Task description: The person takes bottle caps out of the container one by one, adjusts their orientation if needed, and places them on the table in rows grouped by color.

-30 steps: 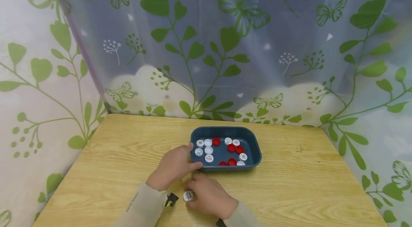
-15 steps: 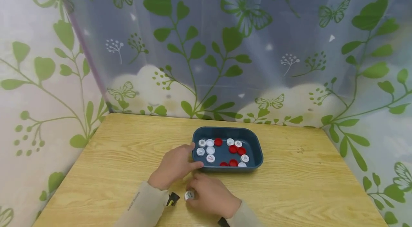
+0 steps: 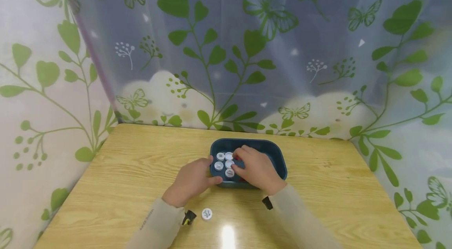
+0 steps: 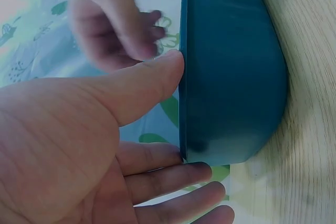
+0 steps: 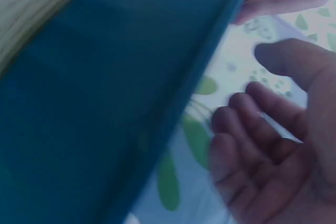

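Observation:
A dark blue rectangular box [image 3: 279, 162] stands on the table. My left hand [image 3: 192, 181] holds its near left corner, thumb at the front rim and fingers at the left end; the left wrist view shows the thumb [image 4: 152, 77] against the rim. Above the box's middle, my right hand [image 3: 259, 168] has loosely bent fingers, and the right wrist view shows nothing between the thumb and fingers [image 5: 247, 124]. Several white bottle caps [image 3: 229, 173] lie in the box's left part; my right hand hides most of the rest. One white cap with green print [image 3: 206, 214] lies on the table.
The wooden table [image 3: 339, 202] reaches back to a blue curtain [image 3: 226, 45] printed with green leaves and butterflies. Pale patterned cloth [image 3: 46, 84] hangs at the left, and more at the right. Black wrist straps [image 3: 189, 217] show at the sleeves.
My right hand has left the white cap on the table and moved up and right over the box, covering the red caps. My left hand stays at the box's corner.

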{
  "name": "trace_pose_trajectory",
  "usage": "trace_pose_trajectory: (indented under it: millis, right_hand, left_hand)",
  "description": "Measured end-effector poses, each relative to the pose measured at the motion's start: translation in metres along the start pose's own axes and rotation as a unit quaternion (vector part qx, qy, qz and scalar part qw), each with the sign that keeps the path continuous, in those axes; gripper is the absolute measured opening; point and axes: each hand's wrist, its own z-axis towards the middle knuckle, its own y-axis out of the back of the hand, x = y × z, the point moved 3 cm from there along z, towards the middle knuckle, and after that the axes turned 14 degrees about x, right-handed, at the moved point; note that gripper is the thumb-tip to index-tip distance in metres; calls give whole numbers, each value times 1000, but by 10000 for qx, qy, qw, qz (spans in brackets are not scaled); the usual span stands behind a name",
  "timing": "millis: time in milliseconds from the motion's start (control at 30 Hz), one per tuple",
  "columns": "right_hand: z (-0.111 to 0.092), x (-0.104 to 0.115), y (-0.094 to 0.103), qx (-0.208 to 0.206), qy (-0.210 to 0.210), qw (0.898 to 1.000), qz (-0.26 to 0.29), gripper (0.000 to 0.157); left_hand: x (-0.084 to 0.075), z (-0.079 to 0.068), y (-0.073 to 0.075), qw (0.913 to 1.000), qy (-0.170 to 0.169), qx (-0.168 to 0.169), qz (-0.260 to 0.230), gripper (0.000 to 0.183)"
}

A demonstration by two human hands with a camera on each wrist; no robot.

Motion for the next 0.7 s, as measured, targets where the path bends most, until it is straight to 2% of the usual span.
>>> trace_pose_trajectory:
  millis: [133, 267, 467, 700]
  right_hand:
    - [14, -12, -12, 899, -675, 9929, 386, 32]
    - [24, -13, -22, 1462, -1259, 9798, 517, 40]
    - [29, -9, -34, 1914, -1627, 9664, 542, 35]
    - [34, -7, -37, 1917, -1628, 9664, 527, 26]
  left_hand:
    - [1, -1, 1, 10000, 7, -34, 70, 77]
    - [2, -1, 0, 10000, -4, -68, 69, 76]
    - [4, 0, -1, 10000, 7, -53, 15, 77]
    - [3, 0, 0, 10000, 8, -61, -47, 77]
